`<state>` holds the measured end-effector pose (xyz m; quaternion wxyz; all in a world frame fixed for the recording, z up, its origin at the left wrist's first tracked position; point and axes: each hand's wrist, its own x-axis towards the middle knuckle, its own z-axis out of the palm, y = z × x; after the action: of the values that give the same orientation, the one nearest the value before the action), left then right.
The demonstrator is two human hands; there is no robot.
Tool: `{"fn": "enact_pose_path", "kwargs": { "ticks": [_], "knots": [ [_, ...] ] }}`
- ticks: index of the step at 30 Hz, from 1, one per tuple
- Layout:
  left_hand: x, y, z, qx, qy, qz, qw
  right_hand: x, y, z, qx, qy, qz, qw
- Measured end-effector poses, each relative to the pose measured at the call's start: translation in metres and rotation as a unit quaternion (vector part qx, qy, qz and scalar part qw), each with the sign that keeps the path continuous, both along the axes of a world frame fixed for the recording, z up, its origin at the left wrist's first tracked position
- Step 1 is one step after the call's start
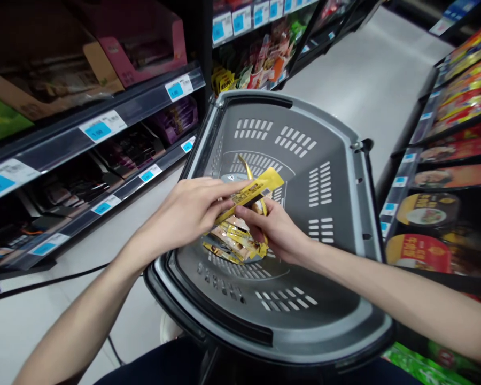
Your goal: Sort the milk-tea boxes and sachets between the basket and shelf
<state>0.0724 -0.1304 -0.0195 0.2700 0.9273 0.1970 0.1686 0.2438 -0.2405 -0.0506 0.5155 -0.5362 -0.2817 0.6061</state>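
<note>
Over a grey shopping basket [332, 315], both of my hands are closed on yellow snack packets. My left hand [200, 206] pinches a long yellow packet [260, 184] between thumb and fingers, its far end sticking out to the upper right. Against its lower side, my right hand [278, 227] has its thumb on the same packet, and another yellow wrapper shows by its fingers. Below them, several shiny yellow packets [238, 240] lie in a loose pile on the basket floor. The hands partly cover this pile.
To the left, dark shelves with blue-and-white price tags [103, 126] hold boxed snacks. Hanging packets [264, 61] fill the rack ahead. Along the right, a shelf carries round-lidded tubs [427, 209] and bright bags. A pale tiled aisle [356, 69] runs between them. A black cable [48, 283] crosses the left floor.
</note>
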Motion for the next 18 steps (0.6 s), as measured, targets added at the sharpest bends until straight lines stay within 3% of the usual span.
{"fn": "enact_pose_path", "kwargs": {
  "ticks": [6,12,18],
  "knots": [
    [0.000,-0.001,0.002,-0.032,0.002,0.020,0.999,0.002,0.002,0.007,-0.002,0.008,-0.029,1.000],
    [-0.001,0.000,0.000,-0.041,0.000,0.019,0.999,0.012,0.005,0.012,0.014,0.031,-0.123,0.992],
    [-0.002,0.001,-0.002,-0.044,0.004,0.026,0.999,0.014,0.007,0.013,0.008,0.065,-0.127,0.990]
  ]
}}
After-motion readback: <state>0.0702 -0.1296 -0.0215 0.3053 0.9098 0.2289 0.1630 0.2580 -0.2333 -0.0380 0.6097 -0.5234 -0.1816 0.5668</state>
